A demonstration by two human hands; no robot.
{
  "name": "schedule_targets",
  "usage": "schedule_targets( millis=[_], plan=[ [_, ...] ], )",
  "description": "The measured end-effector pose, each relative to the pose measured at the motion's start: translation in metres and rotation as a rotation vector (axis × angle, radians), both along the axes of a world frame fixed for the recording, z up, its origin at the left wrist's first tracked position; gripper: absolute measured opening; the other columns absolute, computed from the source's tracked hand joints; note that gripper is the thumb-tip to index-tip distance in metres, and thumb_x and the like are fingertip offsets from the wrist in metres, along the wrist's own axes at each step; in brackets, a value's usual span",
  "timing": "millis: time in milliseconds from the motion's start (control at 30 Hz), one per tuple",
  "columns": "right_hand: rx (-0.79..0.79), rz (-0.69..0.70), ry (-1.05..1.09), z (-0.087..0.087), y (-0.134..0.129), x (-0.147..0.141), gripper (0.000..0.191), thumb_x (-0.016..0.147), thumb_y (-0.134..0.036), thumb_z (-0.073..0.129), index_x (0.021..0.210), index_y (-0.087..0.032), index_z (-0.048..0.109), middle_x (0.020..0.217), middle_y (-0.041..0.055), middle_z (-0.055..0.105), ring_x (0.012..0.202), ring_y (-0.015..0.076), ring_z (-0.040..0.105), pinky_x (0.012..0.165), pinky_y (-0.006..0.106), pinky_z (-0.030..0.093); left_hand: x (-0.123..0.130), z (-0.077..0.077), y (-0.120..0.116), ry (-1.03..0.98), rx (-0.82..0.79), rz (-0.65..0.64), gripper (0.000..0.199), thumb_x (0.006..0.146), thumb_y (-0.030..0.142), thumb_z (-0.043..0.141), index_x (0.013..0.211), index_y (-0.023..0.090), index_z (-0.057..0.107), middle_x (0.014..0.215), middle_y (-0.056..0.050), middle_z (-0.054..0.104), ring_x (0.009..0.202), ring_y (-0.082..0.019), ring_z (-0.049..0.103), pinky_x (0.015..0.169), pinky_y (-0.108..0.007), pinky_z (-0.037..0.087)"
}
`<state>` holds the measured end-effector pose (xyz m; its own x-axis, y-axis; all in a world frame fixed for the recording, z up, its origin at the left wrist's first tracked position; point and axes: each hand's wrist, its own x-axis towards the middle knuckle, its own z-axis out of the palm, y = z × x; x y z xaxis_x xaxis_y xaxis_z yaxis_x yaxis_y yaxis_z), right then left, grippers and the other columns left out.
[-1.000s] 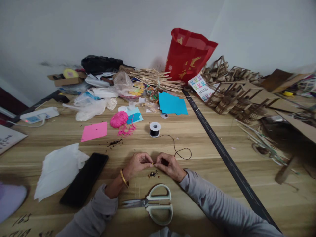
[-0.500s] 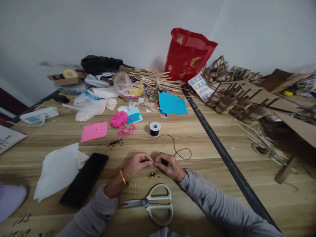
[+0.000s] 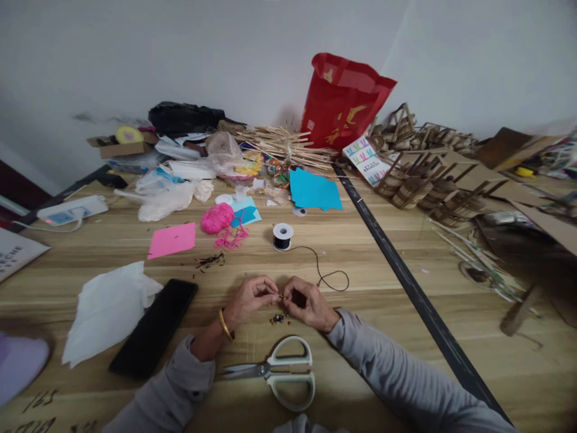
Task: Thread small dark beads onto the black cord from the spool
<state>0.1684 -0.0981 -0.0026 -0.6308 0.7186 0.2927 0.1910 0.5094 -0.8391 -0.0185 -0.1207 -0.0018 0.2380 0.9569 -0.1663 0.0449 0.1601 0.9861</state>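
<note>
My left hand (image 3: 252, 299) is closed in a pinch, its fingertips on what looks like the end of a thin black cord (image 3: 318, 264). Opposite it, my right hand (image 3: 309, 305) pinches a tiny yellowish bead (image 3: 283, 297), and a short dark line spans the gap between the two hands. The cord runs from a white spool (image 3: 283, 231), loops on the table and passes behind my right hand. Just below my fingertips lies a small cluster of brown and dark beads (image 3: 279, 319). Scissors (image 3: 291, 373) with pale handles lie nearer to me, blades pointing left.
Left of my hands are a black phone-like slab (image 3: 154, 329), white tissue (image 3: 106, 313) and pink paper (image 3: 172, 240). Small dark pieces (image 3: 210, 260) and pink yarn (image 3: 217, 218) lie farther back. Blue sheets (image 3: 315, 189), a red bag (image 3: 345, 102) and small woven baskets (image 3: 437, 192) stand behind.
The bead has shifted slightly right, against my right fingertips, and a short dark line now shows beside it. Both hands stay in nearly the same place.
</note>
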Motion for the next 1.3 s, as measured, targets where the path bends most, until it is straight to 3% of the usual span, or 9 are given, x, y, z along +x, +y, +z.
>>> schedule_targets(
  millis=[200, 533, 700, 1300],
  plan=[
    [-0.039, -0.015, 0.037, 0.002, -0.001, 0.001, 0.008, 0.075, -0.017, 0.052, 0.081, -0.017, 0.047, 0.070, -0.0001, 0.050, 0.057, 0.0099, 0.044, 0.051, 0.020, 0.035, -0.001, 0.000, 0.000, -0.069, 0.003, 0.017, 0.029, 0.062, 0.033, 0.073, 0.074, 0.012, 0.056, 0.066, -0.001, 0.062, 0.060, -0.011, 0.056, 0.059, -0.023, 0.043],
    [-0.141, -0.018, 0.080, -0.001, 0.000, 0.001, 0.017, 0.083, -0.031, 0.055, 0.090, -0.015, 0.055, 0.080, 0.0046, 0.058, 0.065, 0.0120, 0.052, 0.058, 0.022, 0.042, -0.001, -0.002, 0.000, -0.057, 0.024, -0.006, 0.024, 0.064, 0.027, 0.072, 0.075, 0.012, 0.057, 0.069, 0.000, 0.061, 0.064, -0.011, 0.056, 0.062, -0.023, 0.042],
    [-0.086, -0.013, 0.049, -0.003, 0.002, 0.000, 0.017, 0.082, -0.030, 0.057, 0.080, -0.014, 0.061, 0.075, 0.0049, 0.060, 0.066, 0.0136, 0.054, 0.062, 0.024, 0.043, -0.001, -0.004, 0.000, 0.000, 0.039, -0.030, 0.021, 0.066, 0.025, 0.070, 0.077, 0.012, 0.058, 0.071, -0.001, 0.061, 0.066, -0.012, 0.056, 0.061, -0.023, 0.041],
    [-0.016, -0.010, 0.038, -0.005, 0.003, 0.000, 0.014, 0.084, -0.026, 0.054, 0.082, -0.014, 0.061, 0.075, 0.0047, 0.058, 0.067, 0.0131, 0.052, 0.061, 0.024, 0.042, 0.001, -0.002, -0.002, 0.001, 0.069, 0.054, 0.020, 0.064, 0.025, 0.071, 0.073, 0.012, 0.059, 0.067, -0.001, 0.062, 0.064, -0.012, 0.057, 0.062, -0.023, 0.043]
  ],
)
